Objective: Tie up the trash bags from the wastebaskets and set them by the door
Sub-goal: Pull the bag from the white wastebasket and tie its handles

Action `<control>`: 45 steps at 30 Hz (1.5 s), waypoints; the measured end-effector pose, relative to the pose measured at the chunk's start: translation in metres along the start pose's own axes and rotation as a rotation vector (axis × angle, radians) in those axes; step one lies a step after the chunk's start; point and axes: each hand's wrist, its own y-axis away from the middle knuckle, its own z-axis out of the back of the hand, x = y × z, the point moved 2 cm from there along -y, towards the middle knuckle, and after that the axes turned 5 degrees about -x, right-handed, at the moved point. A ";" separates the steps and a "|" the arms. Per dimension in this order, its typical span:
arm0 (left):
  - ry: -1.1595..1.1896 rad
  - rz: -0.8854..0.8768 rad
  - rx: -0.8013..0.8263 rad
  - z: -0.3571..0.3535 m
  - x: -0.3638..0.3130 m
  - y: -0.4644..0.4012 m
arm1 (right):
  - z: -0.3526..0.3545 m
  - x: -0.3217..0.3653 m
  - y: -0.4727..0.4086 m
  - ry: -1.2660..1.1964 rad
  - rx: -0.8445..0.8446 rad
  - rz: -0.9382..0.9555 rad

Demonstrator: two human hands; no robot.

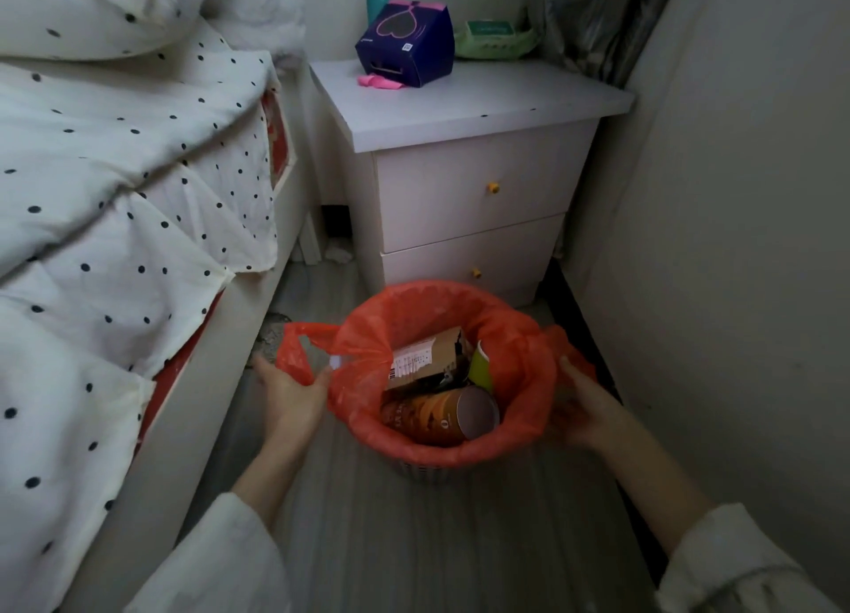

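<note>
Bag [404, 309] sits in the basket [423, 470] on the floor, 2 handles flared sideways. Our left hand [290, 391] touches the left handle [294, 350], fingers released; right hand [584, 410] fingers rest on the right handle [575, 350], grip unclear.

Two bare hands, the left hand [294, 394] and right hand [586, 412], emerge from loose, cream-white long sleeves [221, 562] pushed back above the wrists.
</note>
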 end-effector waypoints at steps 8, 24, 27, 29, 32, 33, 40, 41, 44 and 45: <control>-0.060 -0.065 0.101 0.008 -0.014 0.005 | 0.002 0.017 0.013 0.119 -0.338 0.446; 0.437 0.285 0.399 -0.020 -0.094 -0.012 | -0.029 0.064 0.099 0.349 -0.074 1.022; 0.120 0.006 0.224 -0.013 -0.095 -0.023 | -0.027 0.071 0.093 0.414 -0.208 0.891; 0.038 -0.121 0.094 -0.011 -0.097 -0.027 | -0.028 0.075 0.086 0.529 -0.272 0.804; -0.056 -0.159 0.040 -0.014 -0.091 -0.026 | -0.038 0.079 0.087 0.814 -0.279 0.783; -0.052 -0.134 0.046 -0.016 -0.092 -0.029 | -0.043 0.082 0.084 0.886 -0.289 0.781; 0.382 -0.066 0.320 -0.035 -0.140 -0.027 | -0.094 0.113 0.106 0.509 0.056 0.896; 0.406 -0.090 0.354 -0.037 -0.138 -0.022 | -0.096 0.114 0.113 0.418 0.106 0.913; 0.400 -0.209 0.365 -0.036 -0.138 -0.014 | -0.099 0.125 0.140 0.229 0.237 0.989; 0.395 -0.260 0.363 -0.035 -0.142 -0.012 | -0.099 0.129 0.148 0.220 0.254 1.043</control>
